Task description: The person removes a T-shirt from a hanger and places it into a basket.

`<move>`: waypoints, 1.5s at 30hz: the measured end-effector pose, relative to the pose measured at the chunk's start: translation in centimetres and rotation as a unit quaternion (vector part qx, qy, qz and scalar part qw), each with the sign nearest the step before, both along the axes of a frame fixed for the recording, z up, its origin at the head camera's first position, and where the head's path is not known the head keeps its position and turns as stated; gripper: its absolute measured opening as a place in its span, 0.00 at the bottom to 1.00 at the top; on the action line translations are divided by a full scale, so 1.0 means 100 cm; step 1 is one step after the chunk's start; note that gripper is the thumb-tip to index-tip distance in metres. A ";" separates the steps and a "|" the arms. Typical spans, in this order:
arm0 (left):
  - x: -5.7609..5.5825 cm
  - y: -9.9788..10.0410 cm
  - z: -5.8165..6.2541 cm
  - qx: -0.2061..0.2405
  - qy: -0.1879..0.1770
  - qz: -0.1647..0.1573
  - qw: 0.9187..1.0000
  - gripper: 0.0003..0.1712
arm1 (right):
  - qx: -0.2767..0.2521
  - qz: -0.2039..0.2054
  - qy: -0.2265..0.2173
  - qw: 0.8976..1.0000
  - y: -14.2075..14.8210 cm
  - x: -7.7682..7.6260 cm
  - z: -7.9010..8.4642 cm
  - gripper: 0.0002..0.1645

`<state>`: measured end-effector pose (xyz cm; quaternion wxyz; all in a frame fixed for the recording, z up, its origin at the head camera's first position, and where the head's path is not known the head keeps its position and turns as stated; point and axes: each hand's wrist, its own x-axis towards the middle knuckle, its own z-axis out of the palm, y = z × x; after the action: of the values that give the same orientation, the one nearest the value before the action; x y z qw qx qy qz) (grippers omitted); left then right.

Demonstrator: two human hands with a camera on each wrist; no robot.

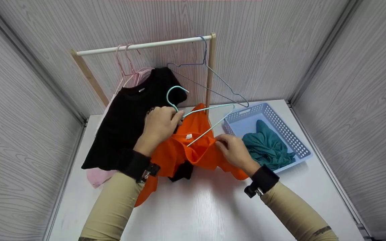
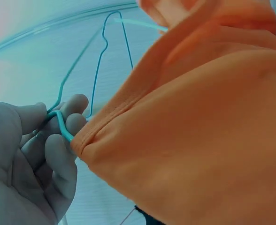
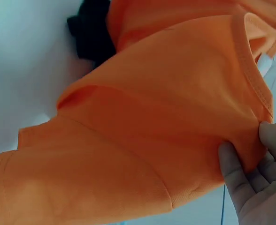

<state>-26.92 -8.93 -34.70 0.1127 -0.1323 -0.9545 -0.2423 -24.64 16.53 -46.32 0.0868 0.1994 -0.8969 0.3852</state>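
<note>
My left hand (image 1: 162, 122) grips a mint-green hanger (image 1: 209, 107) just below its hook, as the left wrist view shows up close. One end of the hanger is inside the neck opening of an orange T-shirt (image 1: 171, 157), while its other shoulder stands outside the collar. With thumb and fingers, my right hand (image 1: 235, 150) pinches the shirt's collar edge on the right; in the right wrist view the orange fabric (image 3: 175, 93) hangs from that pinch. A white label (image 1: 189, 136) shows inside the neck.
Behind stands a rack with a white rail (image 1: 146, 45). A black T-shirt (image 1: 129, 113) and pink hangers (image 1: 126, 63) hang at its left, a bare blue hanger (image 1: 224, 82) at its right. A light-blue basket (image 1: 290, 134) at right holds a crumpled teal garment (image 1: 268, 147).
</note>
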 end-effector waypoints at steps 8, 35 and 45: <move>-0.010 0.020 -0.007 0.051 -0.016 -0.019 0.998 0.22 | 0.020 0.082 -0.017 0.996 -0.045 0.016 -0.014 0.14; -0.032 -0.004 -0.009 0.200 -0.262 0.034 0.944 0.15 | 0.062 0.116 -0.123 0.984 0.008 0.027 -0.062 0.11; -0.070 -0.004 0.024 0.306 -0.248 0.083 0.915 0.14 | 0.049 0.101 -0.152 0.982 0.037 0.029 -0.066 0.11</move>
<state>-33.89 -9.37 -32.29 -0.0728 0.0525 -0.8383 -0.5377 -21.76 20.24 -52.92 -0.0991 0.2318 -0.8926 0.3737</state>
